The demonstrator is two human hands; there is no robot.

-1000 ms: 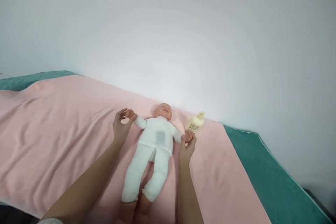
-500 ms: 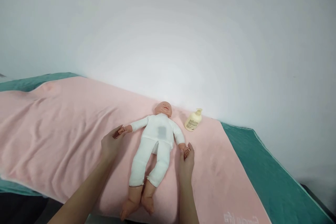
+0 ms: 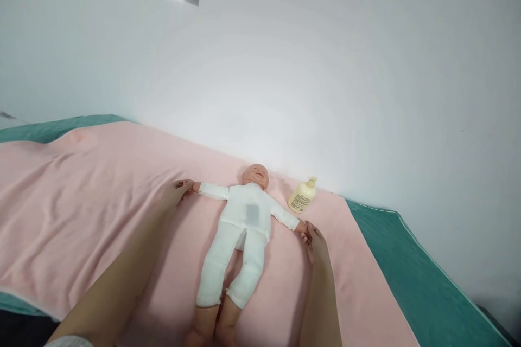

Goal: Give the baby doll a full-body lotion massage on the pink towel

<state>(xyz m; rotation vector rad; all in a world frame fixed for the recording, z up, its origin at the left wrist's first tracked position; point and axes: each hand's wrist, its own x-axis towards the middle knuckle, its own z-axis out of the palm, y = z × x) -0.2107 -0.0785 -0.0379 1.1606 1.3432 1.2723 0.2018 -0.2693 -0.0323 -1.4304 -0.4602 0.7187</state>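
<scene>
A baby doll (image 3: 248, 211) with a white cloth body lies on its back on a pink blanket (image 3: 171, 282), its head toward the wall and both arms stretched out sideways. My left hand (image 3: 178, 191) is closed around the doll's hand on the left, which my fingers mostly hide. On the other side my right hand (image 3: 316, 241) pinches the doll's other hand between thumb and fingers. A cream pump bottle (image 3: 302, 195) with printed text stands just beyond the doll's arm on the right, close to my right hand.
Green cloth (image 3: 415, 260) shows under the blanket at the right and at the far left. A white wall (image 3: 309, 65) rises directly behind the doll and the bottle. The blanket is wrinkled on the left.
Both doll arms have been spread wider and higher. My left hand has moved up and slightly outward, my right hand outward to the right, each still holding a doll hand.
</scene>
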